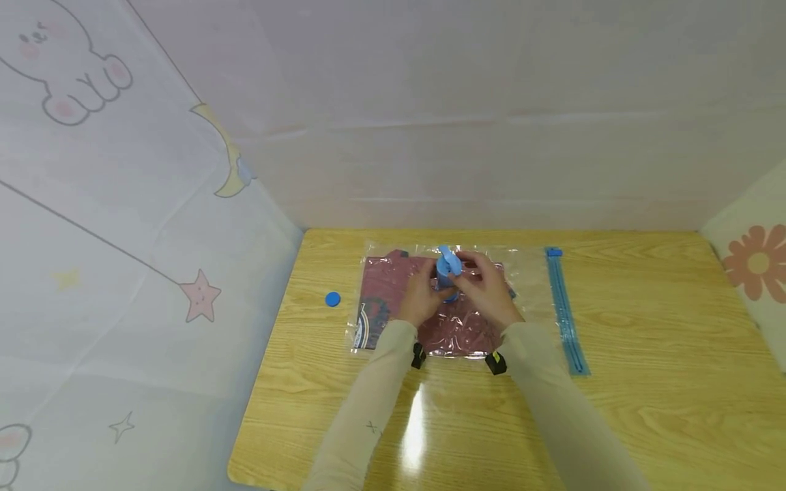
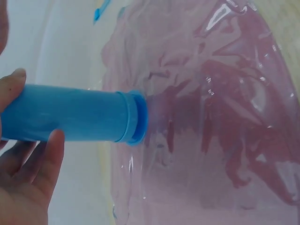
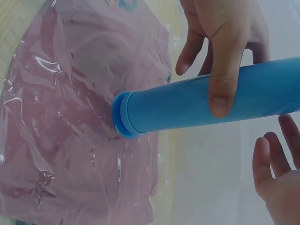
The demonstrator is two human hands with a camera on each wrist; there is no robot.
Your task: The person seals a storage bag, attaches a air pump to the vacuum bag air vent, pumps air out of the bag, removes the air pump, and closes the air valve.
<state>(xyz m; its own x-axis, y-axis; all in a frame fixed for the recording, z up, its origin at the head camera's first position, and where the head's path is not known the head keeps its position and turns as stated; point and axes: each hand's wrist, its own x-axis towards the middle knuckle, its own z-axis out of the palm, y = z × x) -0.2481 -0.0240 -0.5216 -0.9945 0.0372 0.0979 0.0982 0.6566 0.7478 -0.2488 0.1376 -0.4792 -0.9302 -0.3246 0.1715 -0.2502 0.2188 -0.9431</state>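
A blue hand pump (image 1: 448,273) with a light blue handle on top stands upright on a clear storage bag (image 1: 522,286). Its flared foot (image 3: 124,115) meets the plastic in both wrist views. Folded maroon clothing (image 1: 454,334) lies inside the bag, which looks wrinkled. My left hand (image 1: 420,296) grips the pump's barrel from the left, thumb across the near side. From the right, my right hand (image 1: 488,293) holds the pump near its top, thumb against it. Some fingers behind the barrel are hidden.
A round blue cap (image 1: 332,299) lies on the wooden table (image 1: 663,327) left of the bag. The blue zip strip (image 1: 566,314) with its slider runs along the bag's right end. A pale wall sheet (image 1: 479,164) rises behind the table.
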